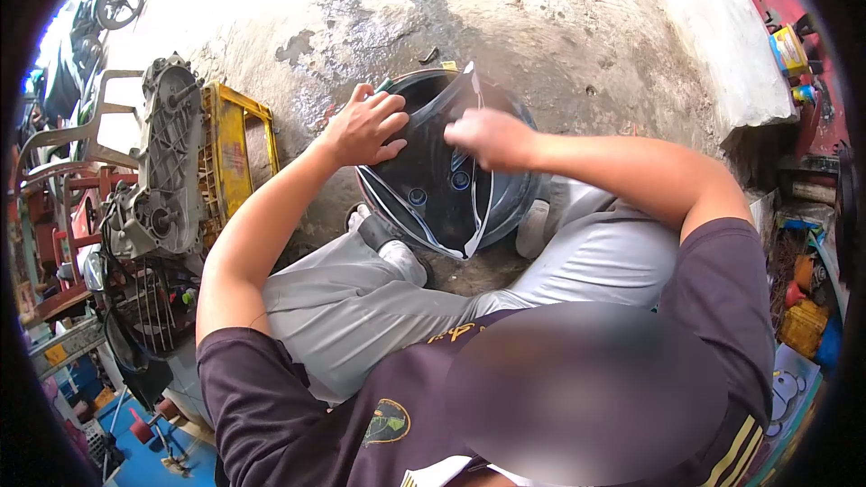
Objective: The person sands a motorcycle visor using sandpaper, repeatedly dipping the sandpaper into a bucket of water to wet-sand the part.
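A black, pointed panel with white edges (442,203) lies across a round black tub (519,203) on the ground between my feet. Two small blue-ringed round spots show on its lower part. My left hand (368,124) grips the panel's upper left side with bent fingers, and a small green thing (385,86) shows by its fingertips. Over the panel's right side, my right hand (492,138) is curled closed and blurred by motion. Whatever it holds, if anything, is hidden.
On the left stand a yellow crate (230,144), a metal engine casing (171,153) and a chair frame (99,117). A small dark metal piece (428,56) lies on the wet concrete (559,45) beyond the tub. A white concrete ledge (722,45) runs along the right.
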A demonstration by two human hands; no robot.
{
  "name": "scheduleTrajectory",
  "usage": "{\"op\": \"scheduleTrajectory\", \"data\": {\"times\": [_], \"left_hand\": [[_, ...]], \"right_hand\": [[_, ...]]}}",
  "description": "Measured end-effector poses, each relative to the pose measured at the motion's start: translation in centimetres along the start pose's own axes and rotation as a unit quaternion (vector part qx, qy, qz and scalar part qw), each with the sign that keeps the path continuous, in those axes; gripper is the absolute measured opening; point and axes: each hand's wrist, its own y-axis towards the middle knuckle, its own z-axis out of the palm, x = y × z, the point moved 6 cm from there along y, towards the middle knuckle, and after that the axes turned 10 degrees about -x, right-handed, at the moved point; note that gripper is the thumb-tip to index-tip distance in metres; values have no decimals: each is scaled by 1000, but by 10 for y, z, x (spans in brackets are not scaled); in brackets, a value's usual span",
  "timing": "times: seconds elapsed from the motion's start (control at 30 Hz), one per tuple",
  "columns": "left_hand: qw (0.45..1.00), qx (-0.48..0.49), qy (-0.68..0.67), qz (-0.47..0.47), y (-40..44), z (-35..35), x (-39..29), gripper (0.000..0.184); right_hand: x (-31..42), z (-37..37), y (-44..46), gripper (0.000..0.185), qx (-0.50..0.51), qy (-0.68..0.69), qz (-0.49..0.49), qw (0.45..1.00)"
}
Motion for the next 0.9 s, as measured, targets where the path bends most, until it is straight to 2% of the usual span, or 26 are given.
{"op": "scheduleTrajectory", "data": {"times": [0.13,0.2,0.33,0.43,0.47,0.53,0.57,0.73,0.77,0.83,0.87,0.9], "left_hand": [[1000,-4,1,1,0,0,-1,43],[1000,1,-5,4,-1,1,-1,44],[1000,-7,-6,-6,-3,4,1,45],[1000,-6,-8,-7,-4,3,0,45],[1000,-6,-8,-6,-3,2,0,45],[1000,-3,-11,-4,-2,1,0,45],[1000,-2,-13,-4,-1,0,0,45],[1000,-5,-4,-5,-2,1,-1,44],[1000,-6,-8,-6,-2,1,-1,44],[1000,-5,-12,-6,-2,1,1,44],[1000,-4,-12,-6,-2,2,1,44],[1000,-5,-11,-7,-2,2,1,44]], "right_hand": [[47,17,-19,27,92,-50,-192,976],[38,7,-14,24,89,-83,-204,971],[-10,-9,-6,19,9,-44,-75,996],[-46,-19,-2,17,-15,3,95,995],[-54,-24,-3,19,-61,3,92,994],[-63,-28,-6,18,-51,5,175,983],[-59,-28,-6,18,-53,5,176,983],[17,9,-13,20,42,35,-82,995],[18,6,-11,20,41,35,-82,995],[21,5,-14,17,36,-1,-149,988],[9,0,-10,10,31,-8,-118,993],[-7,-2,-8,11,24,-12,-99,995]]}}
